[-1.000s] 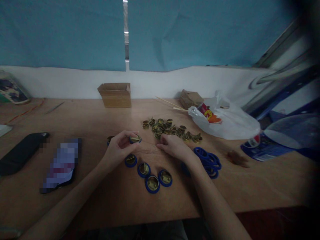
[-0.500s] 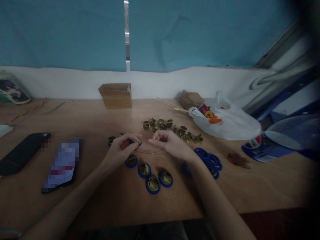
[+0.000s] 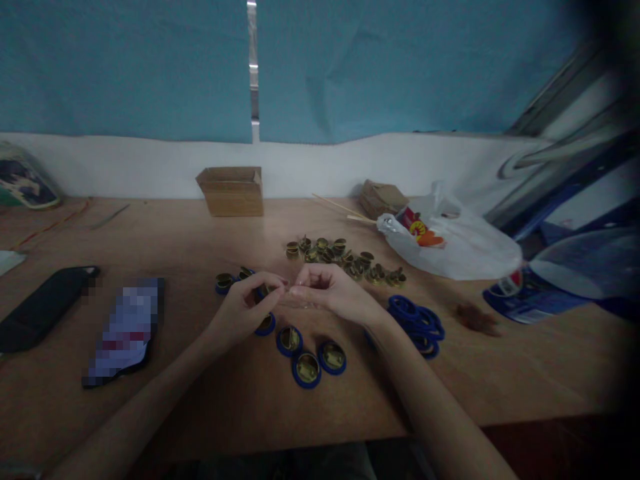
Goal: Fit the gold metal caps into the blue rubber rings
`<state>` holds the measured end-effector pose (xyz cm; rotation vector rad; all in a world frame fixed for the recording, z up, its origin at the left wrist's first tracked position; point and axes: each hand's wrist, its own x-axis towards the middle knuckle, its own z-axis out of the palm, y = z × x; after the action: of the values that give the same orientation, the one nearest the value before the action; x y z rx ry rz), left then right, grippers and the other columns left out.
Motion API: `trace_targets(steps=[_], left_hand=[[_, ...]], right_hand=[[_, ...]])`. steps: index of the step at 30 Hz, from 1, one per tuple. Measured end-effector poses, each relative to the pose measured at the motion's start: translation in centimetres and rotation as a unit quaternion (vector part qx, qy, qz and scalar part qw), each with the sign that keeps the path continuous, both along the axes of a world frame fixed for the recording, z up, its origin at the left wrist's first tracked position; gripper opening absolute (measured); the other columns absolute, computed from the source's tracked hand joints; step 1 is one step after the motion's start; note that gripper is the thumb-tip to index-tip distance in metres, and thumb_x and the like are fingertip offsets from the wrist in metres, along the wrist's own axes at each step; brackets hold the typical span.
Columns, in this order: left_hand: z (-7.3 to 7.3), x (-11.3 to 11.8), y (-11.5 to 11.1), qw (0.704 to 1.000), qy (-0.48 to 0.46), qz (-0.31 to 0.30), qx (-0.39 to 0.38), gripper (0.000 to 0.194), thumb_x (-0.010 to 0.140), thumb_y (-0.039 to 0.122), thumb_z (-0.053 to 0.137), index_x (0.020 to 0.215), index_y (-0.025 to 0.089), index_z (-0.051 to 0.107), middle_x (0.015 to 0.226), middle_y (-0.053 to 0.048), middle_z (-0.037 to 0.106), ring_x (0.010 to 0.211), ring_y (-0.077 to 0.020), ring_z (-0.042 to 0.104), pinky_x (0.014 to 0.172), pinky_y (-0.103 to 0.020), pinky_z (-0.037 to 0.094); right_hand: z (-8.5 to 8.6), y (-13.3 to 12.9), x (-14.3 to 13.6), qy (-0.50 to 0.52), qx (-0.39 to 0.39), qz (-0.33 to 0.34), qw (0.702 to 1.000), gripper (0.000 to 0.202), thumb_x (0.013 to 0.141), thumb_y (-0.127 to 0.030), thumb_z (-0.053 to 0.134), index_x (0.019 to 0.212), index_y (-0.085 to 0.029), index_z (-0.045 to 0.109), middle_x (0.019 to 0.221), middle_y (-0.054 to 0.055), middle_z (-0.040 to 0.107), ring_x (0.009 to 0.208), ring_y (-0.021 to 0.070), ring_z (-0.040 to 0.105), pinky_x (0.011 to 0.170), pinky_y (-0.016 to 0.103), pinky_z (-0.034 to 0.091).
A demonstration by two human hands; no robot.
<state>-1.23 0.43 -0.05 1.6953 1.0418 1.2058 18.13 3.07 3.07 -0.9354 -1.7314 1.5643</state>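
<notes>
Over the middle of the table (image 3: 250, 413), the left hand (image 3: 245, 307) and the right hand (image 3: 340, 293) are brought together at the fingertips. Each is curled, with thumb and fingertips closed in a pinch; what is pinched cannot be told, though clear film (image 3: 304, 304) is seen just beside the fingertips. One badge (image 3: 266, 290) is partly covered by the left hand; whether it is held or lies on the table cannot be told. Nearer the person, blue-rimmed badges (image 3: 307, 369) are laid flat, backs up; being round, they have no long axis, but on one the pin (image 3: 289, 339) is pointed roughly away from the person. Brass pieces (image 3: 327, 253) are heaped beyond the hands, and blue rings (image 3: 425, 327) are piled beside the right forearm.
</notes>
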Motion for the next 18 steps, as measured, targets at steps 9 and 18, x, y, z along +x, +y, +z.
trace_targets(steps=[9, 18], left_hand=[[0.5, 0.2, 0.0, 1.0, -0.023, -0.005, -0.021, 0.012, 0.085, 0.029, 0.061, 0.081, 0.02, 0.068, 0.081, -0.002, 0.07, 0.077, -0.0175, 0.065, 0.072, -0.029, 0.05], [-0.2, 0.0, 0.0, 0.984, -0.152, -0.048, -0.084, 0.058, 0.064, 0.017, 0.081, 0.117, 0.021, 0.058, 0.114, -0.009, 0.07, 0.106, -0.0253, 0.066, 0.086, -0.035, 0.053]], right_hand=[[-1.1, -0.2, -1.1, 0.159, -0.079, 0.051, 0.983, 0.027, 0.084, -0.043, 0.067, 0.083, -0.016, 0.066, 0.069, -0.001, 0.069, 0.059, 0.0081, 0.063, 0.061, 0.02, 0.052], [-0.4, 0.0, -0.1, 0.231, -0.138, 0.029, 0.963, 0.025, 0.085, -0.038, 0.068, 0.09, -0.014, 0.072, 0.08, 0.004, 0.073, 0.071, 0.0094, 0.069, 0.07, 0.019, 0.055]])
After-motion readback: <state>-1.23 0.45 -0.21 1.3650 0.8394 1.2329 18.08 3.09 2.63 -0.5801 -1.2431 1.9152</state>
